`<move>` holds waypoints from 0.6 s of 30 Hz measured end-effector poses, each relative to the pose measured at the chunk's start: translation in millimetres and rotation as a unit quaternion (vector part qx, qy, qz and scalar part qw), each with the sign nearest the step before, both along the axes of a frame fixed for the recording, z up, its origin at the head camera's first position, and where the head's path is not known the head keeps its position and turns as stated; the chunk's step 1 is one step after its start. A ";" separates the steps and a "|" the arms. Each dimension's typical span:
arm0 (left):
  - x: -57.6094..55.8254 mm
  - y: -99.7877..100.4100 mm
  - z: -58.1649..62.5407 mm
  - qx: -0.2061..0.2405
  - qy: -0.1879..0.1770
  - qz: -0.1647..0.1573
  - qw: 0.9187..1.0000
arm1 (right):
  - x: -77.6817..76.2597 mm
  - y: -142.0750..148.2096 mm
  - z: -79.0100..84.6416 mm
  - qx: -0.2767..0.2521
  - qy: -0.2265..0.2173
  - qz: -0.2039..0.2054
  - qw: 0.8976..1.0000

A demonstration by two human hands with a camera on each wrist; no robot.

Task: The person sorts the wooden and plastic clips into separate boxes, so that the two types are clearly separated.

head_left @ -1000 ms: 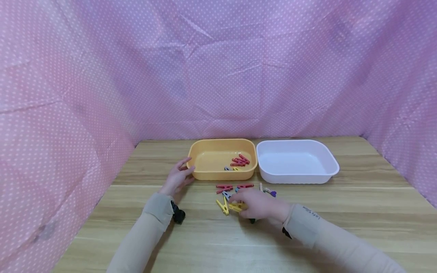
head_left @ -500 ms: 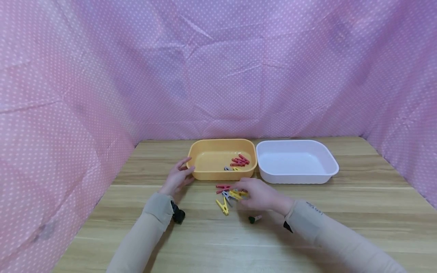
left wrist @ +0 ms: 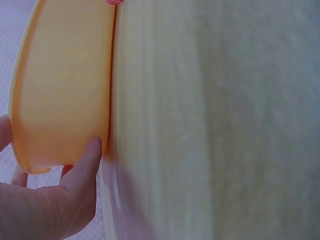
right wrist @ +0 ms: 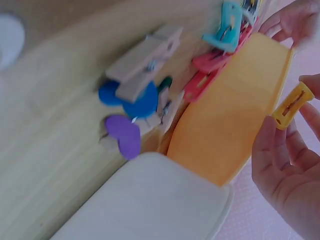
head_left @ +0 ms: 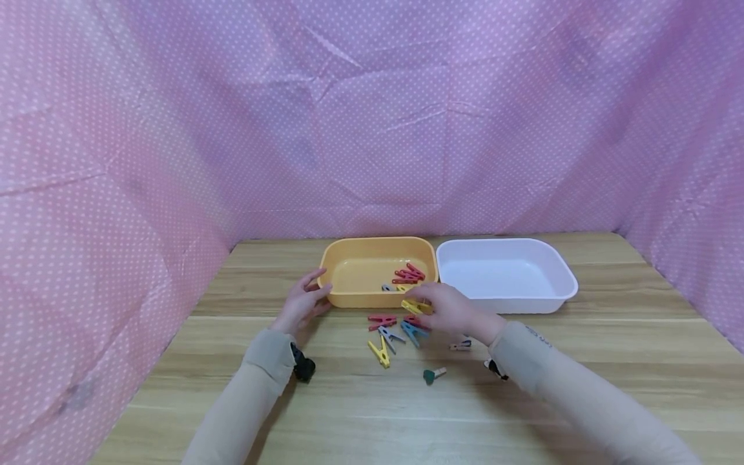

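In the head view my right hand pinches a yellow clothespin over the front rim of the yellow tub. The right wrist view shows this yellow clothespin between thumb and fingertips. My left hand rests against the tub's left end; in the left wrist view the thumb touches its outer wall. Inside the tub lie several red clothespins. On the table in front lie a red clothespin, a blue one, a grey one and a yellow one.
A white tub stands right beside the yellow one. Small wooden clips lie nearer the right arm, among them one with a green ornament and another wooden clip. The right wrist view shows a purple heart ornament. Pink dotted cloth hangs behind.
My right hand has lifted the yellow clothespin from the pile and moved it away from me, up to the yellow tub's front rim. The left hand has stayed in place.
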State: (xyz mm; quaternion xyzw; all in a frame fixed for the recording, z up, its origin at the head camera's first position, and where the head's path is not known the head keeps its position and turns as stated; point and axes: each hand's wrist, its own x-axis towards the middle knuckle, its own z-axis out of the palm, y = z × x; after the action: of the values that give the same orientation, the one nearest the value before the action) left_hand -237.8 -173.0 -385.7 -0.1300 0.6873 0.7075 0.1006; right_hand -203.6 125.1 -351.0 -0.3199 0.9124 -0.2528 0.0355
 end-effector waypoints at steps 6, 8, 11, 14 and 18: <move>-2.5 -1.6 -1.7 -0.002 0.001 -0.003 1.000 | -10.8 2.9 1.8 0.008 0.015 -0.013 1.000; -2.6 -1.4 -2.1 -0.001 0.000 -0.003 1.000 | -13.0 4.1 3.0 0.011 0.014 -0.018 1.000; -2.7 -1.2 -2.4 0.000 0.000 0.000 1.000 | -16.7 5.4 5.4 0.012 0.017 -0.019 1.000; -2.6 -1.3 -2.4 -0.001 0.000 -0.001 1.000 | -20.6 6.3 8.5 0.012 0.021 -0.021 0.999; -2.3 -1.1 -2.8 0.002 0.003 -0.003 1.000 | -25.5 6.3 13.1 0.021 0.041 -0.019 0.999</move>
State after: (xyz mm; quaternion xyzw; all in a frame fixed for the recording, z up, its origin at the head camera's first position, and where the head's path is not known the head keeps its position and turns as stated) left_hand -240.1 -174.1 -388.6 -0.1258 0.6868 0.7088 0.1005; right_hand -229.1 131.5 -337.9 -0.3113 0.9243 -0.2209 0.0002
